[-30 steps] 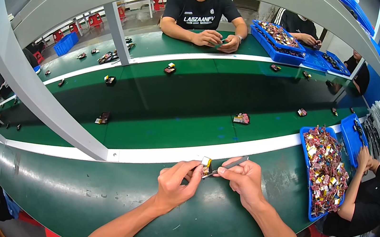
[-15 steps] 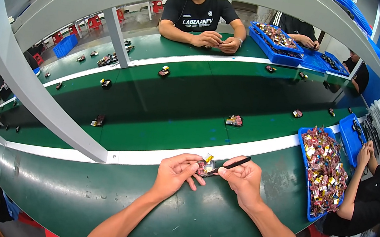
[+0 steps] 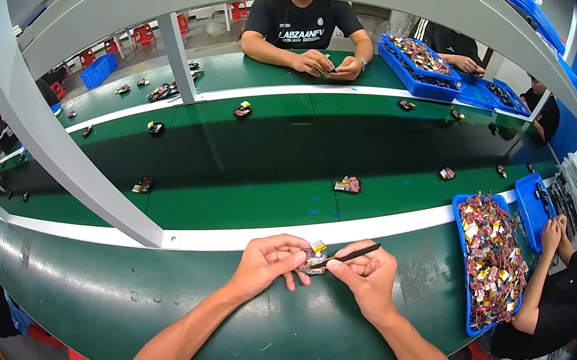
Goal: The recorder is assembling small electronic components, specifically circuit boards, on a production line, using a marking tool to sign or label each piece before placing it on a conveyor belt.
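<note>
My left hand (image 3: 264,267) pinches a small electronic assembly (image 3: 315,259) by its left side, just above the near worktop. The piece has a dark shell, reddish and silvery parts and a yellow tab standing up. In my right hand (image 3: 367,283) is a slim black pen-like tool (image 3: 360,252), gripped between thumb and fingers. Its lower end reaches to the assembly, where I cannot make out exactly which part it touches. The upper end sticks out past my fingers to the right.
Beyond the white rail (image 3: 222,238) runs a green conveyor belt (image 3: 256,201) with spaced assemblies, one (image 3: 348,184) close ahead. A blue tray (image 3: 455,224) heaped with parts stands right, beside a co-worker's arm (image 3: 535,289). A grey frame post (image 3: 77,152) slants at left. Another person (image 3: 301,29) sits opposite.
The assemblies on the belt have shifted a little to the left. The black tool has tilted slightly and the assembly has turned a little in my left hand.
</note>
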`<state>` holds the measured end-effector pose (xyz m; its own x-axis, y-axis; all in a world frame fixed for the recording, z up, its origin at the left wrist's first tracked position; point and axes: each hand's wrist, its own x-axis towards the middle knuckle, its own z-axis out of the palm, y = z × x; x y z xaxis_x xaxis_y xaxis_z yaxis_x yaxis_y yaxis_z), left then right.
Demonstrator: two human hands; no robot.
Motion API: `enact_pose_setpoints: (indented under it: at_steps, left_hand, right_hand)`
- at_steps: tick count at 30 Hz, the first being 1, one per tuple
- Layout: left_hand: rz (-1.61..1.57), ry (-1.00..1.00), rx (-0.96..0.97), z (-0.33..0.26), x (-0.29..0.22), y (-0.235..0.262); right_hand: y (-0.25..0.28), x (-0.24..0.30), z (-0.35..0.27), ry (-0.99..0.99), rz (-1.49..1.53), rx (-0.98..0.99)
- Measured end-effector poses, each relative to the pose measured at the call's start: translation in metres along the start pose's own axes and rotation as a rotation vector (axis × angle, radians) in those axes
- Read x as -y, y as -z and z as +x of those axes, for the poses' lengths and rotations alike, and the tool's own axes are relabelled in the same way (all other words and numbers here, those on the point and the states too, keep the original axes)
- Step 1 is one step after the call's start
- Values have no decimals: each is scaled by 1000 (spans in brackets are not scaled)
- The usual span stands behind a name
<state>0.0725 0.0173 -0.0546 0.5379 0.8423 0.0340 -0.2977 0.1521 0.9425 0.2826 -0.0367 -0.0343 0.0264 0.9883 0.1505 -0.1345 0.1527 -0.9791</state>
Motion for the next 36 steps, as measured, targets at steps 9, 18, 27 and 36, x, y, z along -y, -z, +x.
enact_pose_setpoints:
  at_steps: [9, 18, 27, 36]
  left_hand:
    - [-24, 1, -21, 1, 0, -2]
    - [-16, -29, -60, 0, 2, -3]
    - [-5, -39, -80, -1, 3, -4]
    - [-25, -10, -88, 0, 1, -3]
  right_hand:
    - [-8, -1, -4, 124, -50, -111]
    - [-15, -7, -8, 147, -103, -174]
    - [-16, -9, -8, 137, -99, -197]
    - [-11, -4, -6, 166, -189, -143]
